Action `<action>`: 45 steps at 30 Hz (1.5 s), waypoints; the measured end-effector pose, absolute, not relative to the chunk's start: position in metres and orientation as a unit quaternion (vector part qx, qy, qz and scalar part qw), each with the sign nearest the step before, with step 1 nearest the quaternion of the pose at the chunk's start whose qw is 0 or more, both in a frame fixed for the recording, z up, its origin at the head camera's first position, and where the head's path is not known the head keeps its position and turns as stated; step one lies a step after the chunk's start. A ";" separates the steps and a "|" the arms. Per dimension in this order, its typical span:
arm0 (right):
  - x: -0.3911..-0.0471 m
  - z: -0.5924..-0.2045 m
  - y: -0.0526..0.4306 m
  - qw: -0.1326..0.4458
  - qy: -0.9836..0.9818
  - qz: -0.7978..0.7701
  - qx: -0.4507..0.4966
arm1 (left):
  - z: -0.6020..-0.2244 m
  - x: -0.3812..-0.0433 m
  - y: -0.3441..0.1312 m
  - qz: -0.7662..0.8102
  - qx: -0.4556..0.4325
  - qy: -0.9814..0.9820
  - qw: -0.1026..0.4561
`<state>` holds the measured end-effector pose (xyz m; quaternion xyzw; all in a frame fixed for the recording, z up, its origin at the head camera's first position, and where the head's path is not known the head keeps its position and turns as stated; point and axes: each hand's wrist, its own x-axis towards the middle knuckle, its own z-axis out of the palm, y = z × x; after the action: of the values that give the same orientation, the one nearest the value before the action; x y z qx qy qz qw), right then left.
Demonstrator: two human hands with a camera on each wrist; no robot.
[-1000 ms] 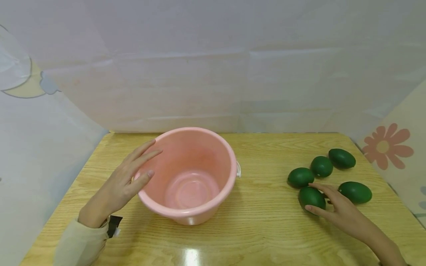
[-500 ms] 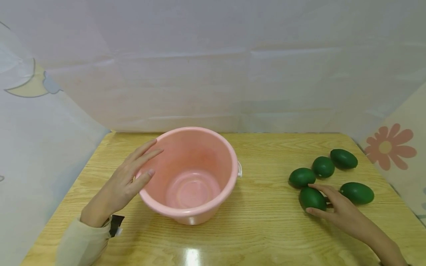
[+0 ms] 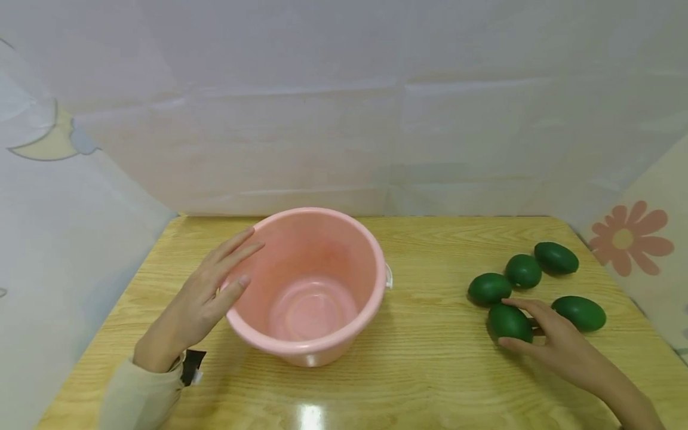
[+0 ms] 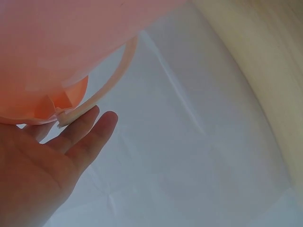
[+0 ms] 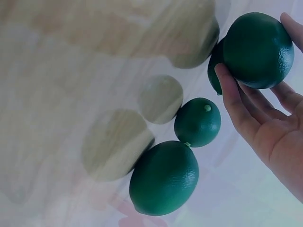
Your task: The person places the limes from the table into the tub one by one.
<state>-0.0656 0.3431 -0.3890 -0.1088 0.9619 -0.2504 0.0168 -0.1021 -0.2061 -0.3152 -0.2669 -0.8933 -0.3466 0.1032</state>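
A pink bucket [image 3: 309,280] stands upright on the wooden table, its inside bare. At its left rim lies my left hand [image 3: 196,301], fingers stretched and relaxed; in the left wrist view two fingertips touch the bucket's pale handle [image 4: 111,80], and the rim hides other fingers. On the right, my right hand [image 3: 561,349] holds a dark green lime [image 3: 509,324] between thumb and curved fingers. Close by lie more limes: one just behind it [image 3: 489,289], a rounder-looking lime [image 3: 523,271], a far lime [image 3: 556,258] and one beside my knuckles [image 3: 579,313].
The wooden table [image 3: 430,370] ends at a draped pale backdrop [image 3: 333,137]. On the right side of the backdrop a pink flower [image 3: 623,239] is printed. Under my left wrist hangs a small black tag [image 3: 192,365].
My right hand has closed a little around the lime and shifted slightly right with it. The left hand keeps its place at the bucket rim. The whole head view has drifted slightly.
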 end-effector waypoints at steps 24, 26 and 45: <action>-0.064 -0.358 0.303 -0.145 0.927 -0.315 -0.142 | -0.315 -0.101 -0.204 -0.352 -0.263 -0.892 0.104; -0.065 -0.355 0.299 -0.145 0.927 -0.314 -0.145 | -0.315 -0.101 -0.204 -0.351 -0.263 -0.893 0.105; -0.072 -0.341 0.270 -0.173 0.908 -0.323 -0.203 | -0.317 -0.102 -0.204 -0.351 -0.259 -0.893 0.107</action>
<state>-0.0716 0.2699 -0.3408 -0.2025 0.9083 -0.3227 -0.1729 -0.1025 -0.2041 -0.3170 -0.2591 -0.8934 -0.3509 0.1072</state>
